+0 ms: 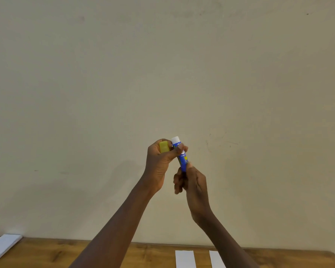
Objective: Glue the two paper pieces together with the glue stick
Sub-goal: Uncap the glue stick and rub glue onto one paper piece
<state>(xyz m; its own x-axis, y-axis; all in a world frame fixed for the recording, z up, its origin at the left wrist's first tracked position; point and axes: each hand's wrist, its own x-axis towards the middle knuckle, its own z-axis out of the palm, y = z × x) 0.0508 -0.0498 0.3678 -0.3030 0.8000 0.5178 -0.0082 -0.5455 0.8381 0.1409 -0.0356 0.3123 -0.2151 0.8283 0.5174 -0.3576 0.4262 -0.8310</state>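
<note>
Between both hands: glue stick point(182, 155).

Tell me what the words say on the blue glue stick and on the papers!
Glue stick: it has small white print on its blue label, too blurred to read.
Paper strips on the table: blank, no words.
Stack of white paper at the left: no words visible.

You've got a plain beige wall point(162, 74) behind a brown wooden table point(46, 254), white paper stack point(3, 246) at its far left

Two paper strips point(185, 258) point(217, 259) lie side by side on the table point(46, 254).
</note>
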